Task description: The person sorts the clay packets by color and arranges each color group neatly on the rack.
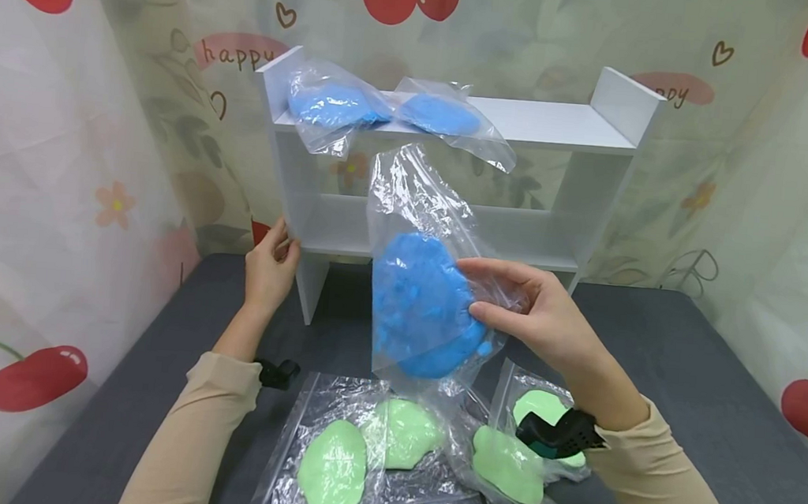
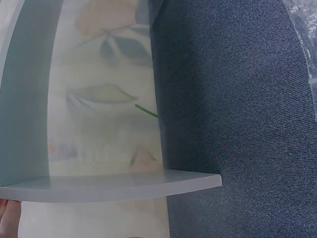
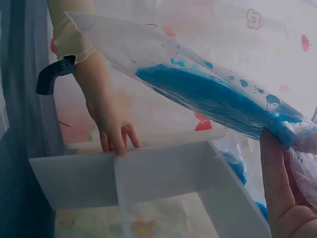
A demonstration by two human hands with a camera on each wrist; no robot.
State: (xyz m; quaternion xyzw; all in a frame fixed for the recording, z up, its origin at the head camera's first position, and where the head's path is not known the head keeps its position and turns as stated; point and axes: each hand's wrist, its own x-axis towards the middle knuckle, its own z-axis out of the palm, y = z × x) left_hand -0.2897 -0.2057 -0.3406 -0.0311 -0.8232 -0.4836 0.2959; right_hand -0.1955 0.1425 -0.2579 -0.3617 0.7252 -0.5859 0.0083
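My right hand pinches the side of a clear plastic bag between thumb and fingers. A flattened, lumpy blue mass lies inside the bag, which hangs upright before the white shelf unit. At the unit's left, my left hand touches the outside of the side panel with its fingertips, as the right wrist view also shows. Two more bags of blue stuff, a left one and a right one, lie on the top shelf, their ends overhanging the front edge.
Several clear bags with flat green masses lie overlapping on the dark grey table, below the raised bag. Printed curtains enclose the table at the back and sides. A thin cable shows at the back right.
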